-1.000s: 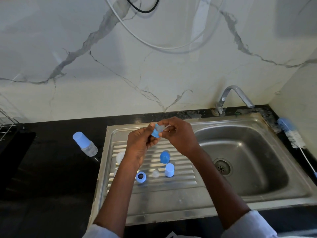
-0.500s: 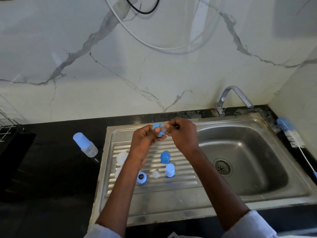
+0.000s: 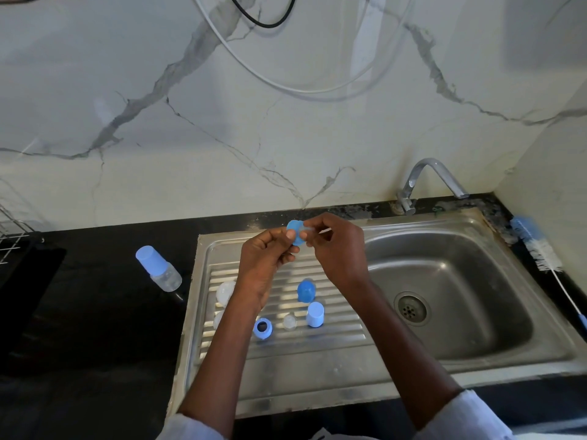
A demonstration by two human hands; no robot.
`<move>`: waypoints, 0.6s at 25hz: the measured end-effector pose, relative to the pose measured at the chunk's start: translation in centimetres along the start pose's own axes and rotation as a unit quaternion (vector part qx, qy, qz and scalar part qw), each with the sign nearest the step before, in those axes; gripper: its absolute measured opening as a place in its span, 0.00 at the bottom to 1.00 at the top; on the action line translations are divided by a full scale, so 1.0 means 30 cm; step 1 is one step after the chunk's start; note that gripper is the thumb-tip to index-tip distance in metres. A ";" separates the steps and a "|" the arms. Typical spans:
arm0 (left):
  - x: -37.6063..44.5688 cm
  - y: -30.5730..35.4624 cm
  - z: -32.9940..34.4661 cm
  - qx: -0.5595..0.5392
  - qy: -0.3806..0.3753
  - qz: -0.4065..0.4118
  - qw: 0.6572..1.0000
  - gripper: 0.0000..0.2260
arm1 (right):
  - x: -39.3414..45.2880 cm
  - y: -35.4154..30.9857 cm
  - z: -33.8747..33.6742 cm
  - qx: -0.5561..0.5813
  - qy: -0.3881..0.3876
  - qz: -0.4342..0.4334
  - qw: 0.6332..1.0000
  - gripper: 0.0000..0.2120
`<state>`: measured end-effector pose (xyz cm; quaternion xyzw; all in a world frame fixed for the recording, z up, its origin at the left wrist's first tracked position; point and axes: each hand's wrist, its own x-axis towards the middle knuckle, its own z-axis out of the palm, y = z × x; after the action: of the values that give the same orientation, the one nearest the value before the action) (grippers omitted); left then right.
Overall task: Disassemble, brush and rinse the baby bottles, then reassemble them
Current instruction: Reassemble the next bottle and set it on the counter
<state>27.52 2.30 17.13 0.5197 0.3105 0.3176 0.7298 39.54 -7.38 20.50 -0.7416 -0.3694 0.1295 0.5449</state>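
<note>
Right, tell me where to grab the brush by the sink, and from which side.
Take the brush by its thin white handle, coming from above. It lies flat on the black counter along the sink's right rim, bristle head toward the wall, so the bare stem nearer you is probably the cleanest hold.

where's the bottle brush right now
The bottle brush lies on the dark counter at the far right, beside the sink basin's right rim, against the side wall.
</note>
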 end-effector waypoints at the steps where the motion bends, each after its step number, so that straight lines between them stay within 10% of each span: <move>1: -0.003 -0.008 0.008 0.016 -0.005 0.003 1.000 0.12 | -0.001 0.001 0.004 0.001 0.019 0.022 1.000 0.02; 15: -0.002 -0.010 0.041 -0.072 0.033 -0.056 0.995 0.06 | 0.007 0.025 -0.018 0.115 -0.024 0.111 0.987 0.08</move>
<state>28.50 1.48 17.18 0.4368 0.3389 0.3147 0.7716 40.32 -7.73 20.07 -0.7072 -0.2806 0.2482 0.5996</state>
